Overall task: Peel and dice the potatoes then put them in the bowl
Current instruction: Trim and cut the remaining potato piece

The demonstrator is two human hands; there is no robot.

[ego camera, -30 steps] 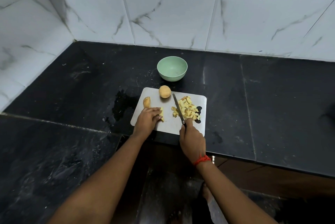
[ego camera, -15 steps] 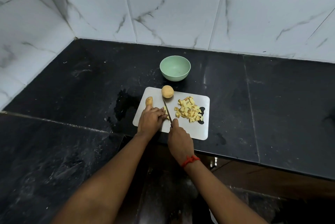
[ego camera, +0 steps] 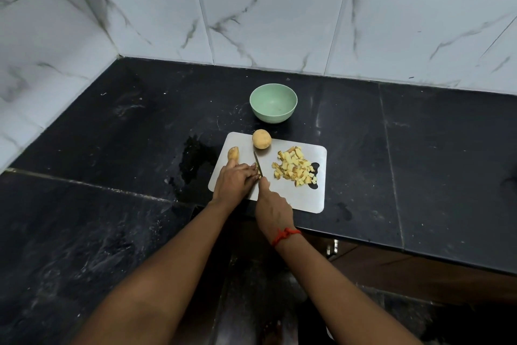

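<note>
Dicing is judged to be under way. The L hand (ego camera: 233,181) is laid over a potato piece (ego camera: 259,177) near the front-left of the cutting board (ego camera: 296,200). Its fingers are curled down on the piece, which is almost wholly hidden, only a yellow sliver being seen at the fingertips. It is held so, presumably, to stop sliding and to keep fingertips tucked back from the edge. The knife (ego camera: 257,163) is gripped at the handle by the R hand (ego camera: 272,207), fingers wrapped close round it, w/ the index finger apparently laid fwd toward the blade for control. The blade is set just beside the L fingers, tip pointing away from the person. The diced potato (ego camera: 293,167) is heaped on the board's right half, apart from the cutting spot, prob. so room is kept for the blade. A whole potato (ego camera: 261,139) is parked at the board's far edge and a smaller potato chunk (ego camera: 233,154) just beyond the L hand, both seemingly awaiting their turn. The green bowl (ego camera: 273,118) is stood on the counter (ego camera: 419,163) just behind the board, nothing seen in it, near enough for the transfer. Vs. 1 s ago: the knife was then beside the diced heap, apart from the L hand. It has since been brought left against the held piece, where it already was 0.5 s ago. L hand, heap, potatoes & bowl are unchanged relative to the board.
</note>
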